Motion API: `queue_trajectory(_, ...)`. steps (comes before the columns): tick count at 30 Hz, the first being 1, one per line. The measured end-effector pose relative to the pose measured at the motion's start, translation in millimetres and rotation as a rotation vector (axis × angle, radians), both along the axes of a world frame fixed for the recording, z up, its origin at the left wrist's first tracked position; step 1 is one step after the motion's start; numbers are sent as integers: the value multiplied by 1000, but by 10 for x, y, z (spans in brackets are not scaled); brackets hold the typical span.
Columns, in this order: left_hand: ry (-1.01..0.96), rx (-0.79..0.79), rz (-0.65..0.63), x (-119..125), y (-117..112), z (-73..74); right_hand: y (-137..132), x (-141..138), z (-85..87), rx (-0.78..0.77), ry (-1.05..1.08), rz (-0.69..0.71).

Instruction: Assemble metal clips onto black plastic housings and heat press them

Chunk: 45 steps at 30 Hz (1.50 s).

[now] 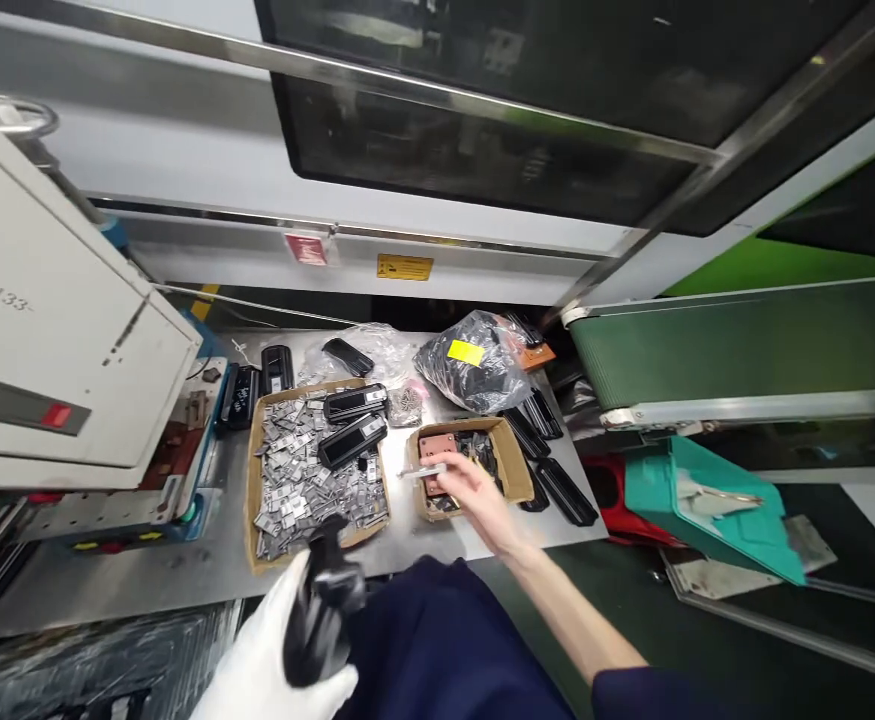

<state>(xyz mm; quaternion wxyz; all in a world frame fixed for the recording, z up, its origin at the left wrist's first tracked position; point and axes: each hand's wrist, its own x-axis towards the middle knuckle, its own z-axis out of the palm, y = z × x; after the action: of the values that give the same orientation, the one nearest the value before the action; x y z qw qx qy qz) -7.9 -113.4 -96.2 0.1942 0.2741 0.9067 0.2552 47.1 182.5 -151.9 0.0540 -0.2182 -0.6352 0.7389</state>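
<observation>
My right hand [474, 500] is bare and reaches into a small cardboard box [518, 470] of small dark parts, with a thin light tool [422, 471] pinched at its fingertips. My left hand [287, 650], in a white glove, is closed on a black plastic part [324, 605] near the table's front edge. Beside it stands a larger cardboard tray [253, 480] full of several small metal pieces, with two black oblong housings [353, 420] lying on top.
A grey machine cabinet [47, 330] stands at the left. A black plastic bag with a yellow label [474, 370] lies at the back of the steel table [182, 560]. Several black housings [549, 450] lie at the right, beside a green conveyor [744, 350] and teal bin [707, 500].
</observation>
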Motion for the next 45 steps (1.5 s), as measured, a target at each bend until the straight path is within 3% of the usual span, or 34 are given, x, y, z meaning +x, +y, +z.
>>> queue_trajectory(3,168,18,-156,-52,389,188,330,339,610,-70,202,-89)
queue_trajectory(5,217,56,-248,-99,676,372,483,549,928,5,343,-124)
queue_trajectory(8,326,121,-360,-118,1049,622,654,834,1261,343,505,-8)
queue_trajectory(11,346,192,-464,-55,1291,740,810,1046,1408,629,588,103)
queue_trajectory(15,394,222,-535,80,1511,734,1019,1193,1359,730,573,101)
queue_trajectory(19,480,243,-583,156,1756,737,1207,1235,1263,778,583,199)
queue_trajectory(25,379,205,-607,96,1990,718,1431,1154,1306,975,544,349)
queue_trajectory(29,380,136,-572,69,2078,612,1331,1038,1292,1245,626,369)
queue_trajectory(33,595,236,-617,69,2180,508,1008,907,1216,1426,662,359)
queue_trajectory(36,666,244,-622,45,2176,441,878,828,1153,1407,660,308)
queue_trajectory(39,653,209,-568,19,2091,398,936,780,1034,1346,692,210)
queue_trajectory(45,558,202,-486,38,1996,445,995,713,623,1118,727,12)
